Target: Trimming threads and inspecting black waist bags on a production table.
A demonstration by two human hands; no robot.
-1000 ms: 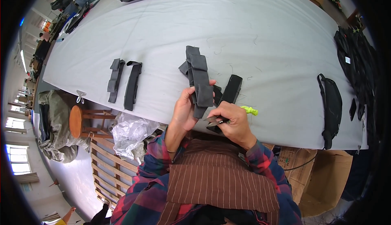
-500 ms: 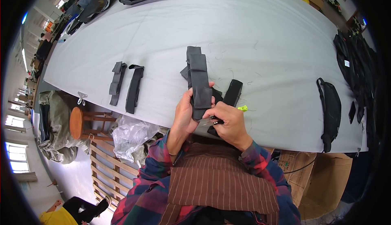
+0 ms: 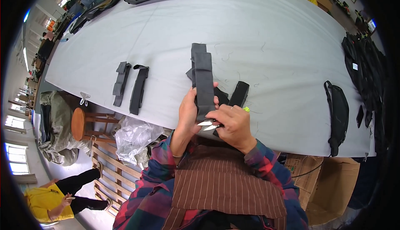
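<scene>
Gripping a matte grey fabric strip (image 3: pixel 204 82) above the pale, cloth-covered surface (image 3: pixel 291 55), the left hand (image 3: pixel 188 111) is wrapped round its lower part. The right hand (image 3: pixel 234 124) curls round snips (image 3: pixel 206 123); their two slim metal blades, barely visible half a second ago, now show parted at the strip's lower end. Two narrow grey pieces (image 3: pixel 121 84) lie to the left.

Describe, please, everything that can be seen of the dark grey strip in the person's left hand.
The dark grey strip is long and narrow and looks like fabric, with layered, flap-like sections and a square far end. It points away from the person over the pale table. The left hand grips its nearer part, fingertips showing at its right edge. At its near end are the right hand and parted metal blades; whether the blades touch it cannot be told.
</scene>
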